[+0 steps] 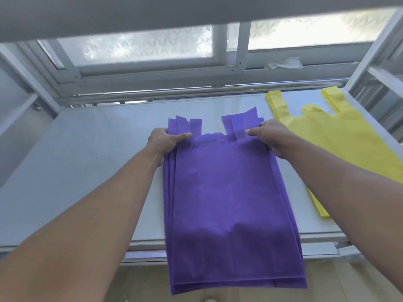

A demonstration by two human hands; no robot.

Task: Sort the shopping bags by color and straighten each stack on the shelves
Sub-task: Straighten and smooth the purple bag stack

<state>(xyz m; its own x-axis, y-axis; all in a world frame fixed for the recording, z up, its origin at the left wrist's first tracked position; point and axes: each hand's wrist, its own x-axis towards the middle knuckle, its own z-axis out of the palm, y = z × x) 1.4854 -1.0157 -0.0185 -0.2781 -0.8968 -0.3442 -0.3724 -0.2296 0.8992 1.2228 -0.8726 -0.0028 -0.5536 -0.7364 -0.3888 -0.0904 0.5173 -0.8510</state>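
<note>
- On the grey shelf (91,162), mid-scene: stack of purple bags (229,203), handles pointing far toward the window (152,46), bottoms hanging past the near shelf edge.
- Left hand (165,142) grips the stack's left upper corner, thumb on top, fingers hidden beneath; pinch closed on the fabric.
- Right hand (268,138) holds the right upper corner the same way, thumb lying over a handle strip.
- Holding both shoulders at once looks meant to keep the layers together while the stack is slid or squared; a guess.
- Purple stack is several layers, thin matte non-woven cloth. Left side edges fan out in steps; handle strips splay unevenly; bottom hems are staggered. Not yet straight.
- Yellow bags (349,144) lie to the right on the same shelf, well toward the far right corner, apart from the purple; colours already separated here. Their near edge shows layered offsets too.
- Crumpled white scrap (285,63) on the window ledge, far right.
</note>
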